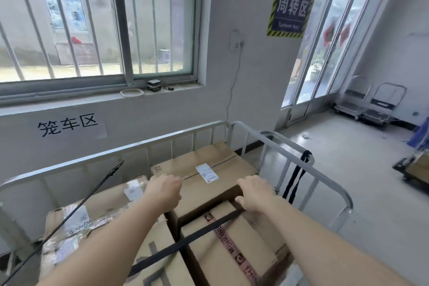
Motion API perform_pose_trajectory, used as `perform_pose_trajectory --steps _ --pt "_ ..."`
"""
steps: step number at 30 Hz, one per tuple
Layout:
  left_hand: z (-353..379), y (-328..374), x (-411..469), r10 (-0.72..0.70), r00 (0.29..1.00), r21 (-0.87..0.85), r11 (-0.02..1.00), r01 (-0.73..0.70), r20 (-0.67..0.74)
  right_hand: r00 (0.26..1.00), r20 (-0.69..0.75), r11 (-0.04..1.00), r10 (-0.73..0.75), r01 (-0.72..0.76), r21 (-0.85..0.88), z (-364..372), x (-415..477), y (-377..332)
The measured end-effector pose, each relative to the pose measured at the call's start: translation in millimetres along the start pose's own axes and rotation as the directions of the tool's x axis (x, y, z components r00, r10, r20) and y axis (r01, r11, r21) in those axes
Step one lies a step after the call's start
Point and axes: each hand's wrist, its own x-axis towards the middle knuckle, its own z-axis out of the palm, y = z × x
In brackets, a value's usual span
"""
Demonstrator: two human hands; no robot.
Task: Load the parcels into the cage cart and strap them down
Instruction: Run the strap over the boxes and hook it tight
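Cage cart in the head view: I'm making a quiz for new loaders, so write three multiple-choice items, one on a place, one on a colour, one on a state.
1. Where does the spare strap hang?
A) on the right rail of the cage cart
B) on the window sill
C) on the door

2. What colour is the strap across the boxes?
A) red
B) yellow
C) black

3. How is the labelled box?
A) flaps standing open
B) closed, inside the cart
C) on the floor

Answers:
1 A, it loops over the right rail and hangs down.
2 C, it runs black over the brown cardboard.
3 B, its top lies flat and shut between the rails.
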Motion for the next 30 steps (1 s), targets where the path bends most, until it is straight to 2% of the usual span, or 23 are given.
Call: perform_pose_trajectory --steps 9,17,24,30 --pt "-47 151 56 0.106 0.992 0.004 0.994 -0.106 -0.072 0.99 0.041 0.99 0.132 -0.134 0.052 -3 -39 155" --pt "-73 284 108 0.19 0.98 -0.037 0.981 -0.192 -0.056 0.98 0.099 0.984 0.175 -0.177 0.017 4 -47 289" --pt "-82 360 172 0.24 0.97 0.002 0.971 -0.24 -0.034 0.977 0.091 0.978 0.193 -0.199 0.059 16 -16 370" --pt "-77 404 254 0.226 0.973 -0.02 0.974 -0.227 -0.037 0.98 0.108 0.982 0.167 -0.175 0.065 23 41 432"
